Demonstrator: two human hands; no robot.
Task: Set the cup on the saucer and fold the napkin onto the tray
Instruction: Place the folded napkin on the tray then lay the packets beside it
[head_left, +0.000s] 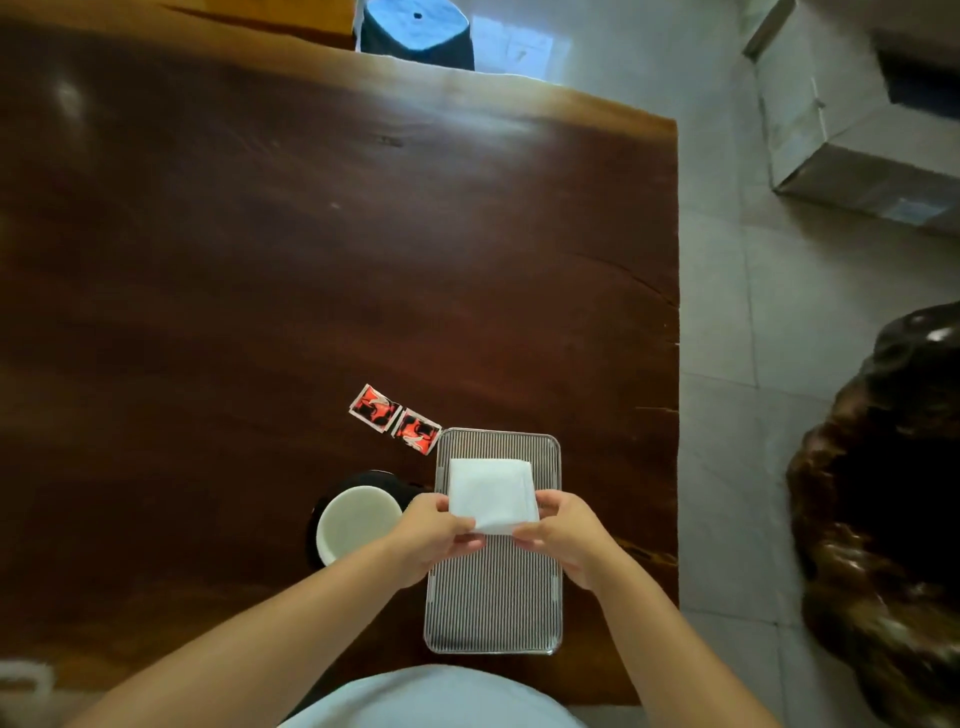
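A view from above looks down on a wide, dark brown polished wooden table (260, 260). Near its right front edge lies a rectangular tray with fine black-and-white stripes and a clear rim (493, 597), its long side running away from the person.

A white paper napkin, folded into a rough square (491, 493), sits over the far half of the tray. Both hands hold it by its near edge. The left hand (434, 535) pinches the near left corner between thumb and fingers, and the right hand (563, 535) pinches the near right corner the same way. The 2 hands are close together, with only the napkin's near edge between them. Whether the napkin rests flat on the tray or is lifted slightly cannot be told.

Just left of the tray stands a white round cup (358, 522), seen from above, resting on a black round saucer (374, 480) whose rim shows behind it. The left wrist passes just beside the cup.

Beyond the tray's far left corner lie 2 small red, black and white square packets (395, 418), side by side on the table.

To the right of the table is a pale grey tiled floor (727, 415).
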